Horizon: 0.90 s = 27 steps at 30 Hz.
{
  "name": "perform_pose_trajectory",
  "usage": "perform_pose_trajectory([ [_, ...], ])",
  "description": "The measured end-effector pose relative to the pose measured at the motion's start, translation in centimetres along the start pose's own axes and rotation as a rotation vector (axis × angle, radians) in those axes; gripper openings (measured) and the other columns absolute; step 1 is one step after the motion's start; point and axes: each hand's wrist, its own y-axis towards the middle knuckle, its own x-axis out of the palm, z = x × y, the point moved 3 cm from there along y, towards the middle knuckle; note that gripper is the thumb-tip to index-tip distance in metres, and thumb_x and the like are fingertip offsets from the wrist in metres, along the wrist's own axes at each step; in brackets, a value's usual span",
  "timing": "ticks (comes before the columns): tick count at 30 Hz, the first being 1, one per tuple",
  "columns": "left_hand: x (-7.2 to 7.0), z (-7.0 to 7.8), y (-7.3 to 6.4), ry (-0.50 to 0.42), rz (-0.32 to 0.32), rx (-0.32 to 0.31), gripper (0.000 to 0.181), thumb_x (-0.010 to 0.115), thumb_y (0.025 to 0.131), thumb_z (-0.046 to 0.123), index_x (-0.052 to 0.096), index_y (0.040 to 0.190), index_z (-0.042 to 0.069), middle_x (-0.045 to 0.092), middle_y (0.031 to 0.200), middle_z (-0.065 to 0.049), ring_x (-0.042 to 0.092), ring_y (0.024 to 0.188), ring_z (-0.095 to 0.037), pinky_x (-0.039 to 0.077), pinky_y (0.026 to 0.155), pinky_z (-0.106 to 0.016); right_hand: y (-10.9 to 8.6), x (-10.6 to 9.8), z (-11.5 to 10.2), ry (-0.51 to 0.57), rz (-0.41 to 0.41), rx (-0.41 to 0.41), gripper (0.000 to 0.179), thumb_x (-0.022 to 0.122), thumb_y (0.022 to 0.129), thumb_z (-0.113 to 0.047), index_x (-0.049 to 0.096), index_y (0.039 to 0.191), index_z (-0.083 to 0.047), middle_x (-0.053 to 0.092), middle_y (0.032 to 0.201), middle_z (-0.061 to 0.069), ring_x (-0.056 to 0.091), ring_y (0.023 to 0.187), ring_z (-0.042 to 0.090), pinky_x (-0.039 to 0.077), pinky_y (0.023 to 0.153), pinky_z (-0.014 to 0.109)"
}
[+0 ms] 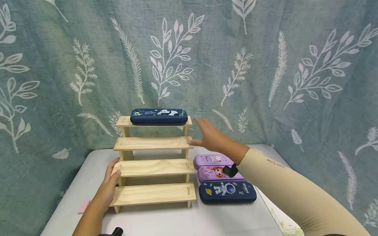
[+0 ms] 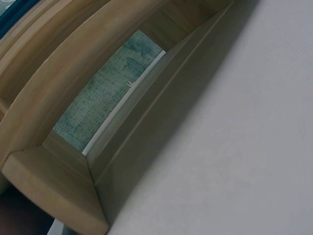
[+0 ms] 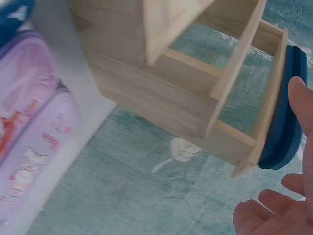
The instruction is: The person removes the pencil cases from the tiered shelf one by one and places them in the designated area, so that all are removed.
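Note:
A tiered wooden display rack (image 1: pixel 153 167) with stepped shelves stands on the white table. My left hand (image 1: pixel 107 186) grips its left edge at the second shelf from the bottom, thumb on the board; the left wrist view shows mostly the rack's wood (image 2: pixel 54 186). On the top shelf lies a dark blue pencil case (image 1: pixel 158 117) with a panda print. My right hand (image 1: pixel 215 136) is just right of that shelf, fingers spread and holding nothing. In the right wrist view its thumb (image 3: pixel 299 100) overlaps the blue case (image 3: pixel 283 117).
Right of the rack, three pencil cases lie in a column on the table (image 1: pixel 224 219): a lilac one (image 1: pixel 206 160), a purple one with a girl print (image 1: pixel 206 173) and a navy astronaut one (image 1: pixel 227 193). A pink slip (image 1: pixel 84 206) lies at left. A leaf-patterned curtain (image 1: pixel 206 65) hangs behind.

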Motion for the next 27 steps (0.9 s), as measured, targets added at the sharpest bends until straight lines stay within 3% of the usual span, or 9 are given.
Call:
perform_pose_trajectory([
  [3, 0.1, 0.0, 0.1, -0.012, -0.001, 0.011, 0.063, 0.033, 0.115, 0.045, 0.003, 0.169, 0.032, -0.011, 0.175, -0.012, -0.014, 0.159, -0.046, -0.004, 0.115, -0.082, 1.2, -0.6, -0.7, 0.000, 0.007, 0.016, 0.106, 0.078, 0.092, -0.052, 0.018, 0.167, -0.007, 0.027, 0.168, 0.022, 0.029, 0.156, 0.040, 0.032, 0.124, 0.056],
  [8, 0.1, 0.1, 0.1, -0.003, 0.006, 0.008, 0.063, 0.032, 0.115, 0.046, 0.002, 0.169, 0.036, -0.009, 0.176, -0.013, -0.013, 0.159, -0.047, -0.004, 0.115, -0.082, 3.1, -1.1, -1.6, -0.002, 0.009, 0.026, 0.110, 0.078, 0.089, -0.058, 0.017, 0.168, -0.010, 0.027, 0.168, 0.019, 0.030, 0.155, 0.038, 0.034, 0.124, 0.054],
  [15, 0.4, 0.0, -0.1, -0.003, -0.006, -0.021, 0.062, 0.031, 0.115, 0.047, 0.003, 0.168, 0.037, -0.009, 0.176, -0.014, -0.012, 0.159, -0.047, -0.002, 0.116, -0.082, 5.1, -0.5, -1.6, -0.016, 0.031, -0.010, 0.114, 0.079, 0.087, -0.059, 0.017, 0.167, -0.006, 0.027, 0.169, 0.019, 0.029, 0.156, 0.036, 0.030, 0.126, 0.050],
  [23, 0.1, 0.0, -0.3, 0.003, 0.008, -0.030, 0.062, 0.031, 0.115, 0.046, 0.002, 0.169, 0.034, -0.009, 0.176, -0.015, -0.011, 0.159, -0.048, -0.002, 0.116, -0.082, 7.9, 0.1, -2.2, 0.043, 0.021, 0.014, 0.117, 0.077, 0.084, -0.066, 0.016, 0.169, -0.012, 0.023, 0.172, 0.015, 0.024, 0.159, 0.034, 0.029, 0.126, 0.053],
  [27, 0.1, 0.2, -0.1, -0.001, 0.003, -0.020, 0.062, 0.031, 0.115, 0.045, 0.002, 0.169, 0.034, -0.009, 0.175, -0.016, -0.010, 0.159, -0.048, -0.002, 0.116, -0.082, 9.0, -0.2, -2.6, 0.088, 0.034, 0.022, 0.114, 0.080, 0.084, -0.062, 0.021, 0.168, -0.012, 0.027, 0.171, 0.013, 0.025, 0.159, 0.033, 0.029, 0.127, 0.052],
])
